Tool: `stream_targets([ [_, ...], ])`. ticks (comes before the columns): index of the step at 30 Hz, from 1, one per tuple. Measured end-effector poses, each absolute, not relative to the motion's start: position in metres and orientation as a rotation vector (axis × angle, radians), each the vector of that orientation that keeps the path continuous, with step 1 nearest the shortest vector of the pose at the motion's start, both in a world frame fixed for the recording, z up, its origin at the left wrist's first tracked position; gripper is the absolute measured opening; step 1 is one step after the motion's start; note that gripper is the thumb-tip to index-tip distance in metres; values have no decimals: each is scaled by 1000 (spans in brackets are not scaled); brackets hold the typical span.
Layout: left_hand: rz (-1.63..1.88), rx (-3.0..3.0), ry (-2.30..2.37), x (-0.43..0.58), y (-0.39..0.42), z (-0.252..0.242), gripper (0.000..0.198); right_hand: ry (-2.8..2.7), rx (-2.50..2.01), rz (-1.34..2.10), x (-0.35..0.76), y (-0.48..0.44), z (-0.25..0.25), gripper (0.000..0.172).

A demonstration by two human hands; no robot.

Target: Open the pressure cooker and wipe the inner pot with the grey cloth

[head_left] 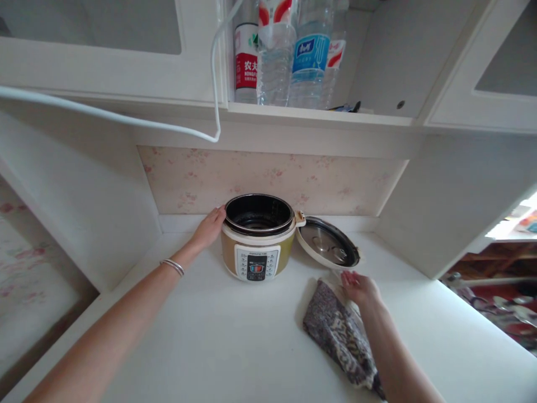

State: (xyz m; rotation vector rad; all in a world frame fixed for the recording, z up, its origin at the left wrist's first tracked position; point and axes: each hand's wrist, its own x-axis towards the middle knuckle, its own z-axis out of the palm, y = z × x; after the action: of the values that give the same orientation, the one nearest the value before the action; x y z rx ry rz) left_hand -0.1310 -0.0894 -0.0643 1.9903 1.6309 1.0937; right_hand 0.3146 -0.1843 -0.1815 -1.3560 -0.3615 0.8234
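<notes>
A gold and white rice cooker [229, 253] stands on the white surface, its control panel facing me. Its dark inner pot [260, 215] is inside, uncovered. My left hand [212, 226], with a silver bangle at the wrist, holds the cooker's left side near the rim; some fingers are hidden behind it. The round lid [327, 246] hangs open to the right of the cooker, metal inner side up, next to the hinge. My right hand [361, 288] has its fingers closed at the lid's lower edge. A patterned grey-brown cloth [335, 327] lies beneath the right forearm.
White shelf panels close in both sides, with a floral back wall [268, 173]. Overhead, a cabinet shelf holds several plastic bottles [310, 61]. A white cable [168, 127] hangs across the upper left. Cluttered items [503, 308] show beyond the right edge.
</notes>
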Motion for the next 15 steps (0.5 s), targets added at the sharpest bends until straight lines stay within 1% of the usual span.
stream_targets([
  [3,1080,2014,1672,-132,-96,-66,66,-481,-1356,933,285,-169,-202,13],
  [6,1091,2061,1686,-140,-104,-74,62,-538,-1331,979,268,-152,-211,8],
  [11,1078,2212,1635,-157,-113,-93,58,-537,-1290,959,257,-129,-220,13],
  [15,1068,2293,1641,-159,-114,-97,58,-540,-1267,918,252,-112,-228,21],
])
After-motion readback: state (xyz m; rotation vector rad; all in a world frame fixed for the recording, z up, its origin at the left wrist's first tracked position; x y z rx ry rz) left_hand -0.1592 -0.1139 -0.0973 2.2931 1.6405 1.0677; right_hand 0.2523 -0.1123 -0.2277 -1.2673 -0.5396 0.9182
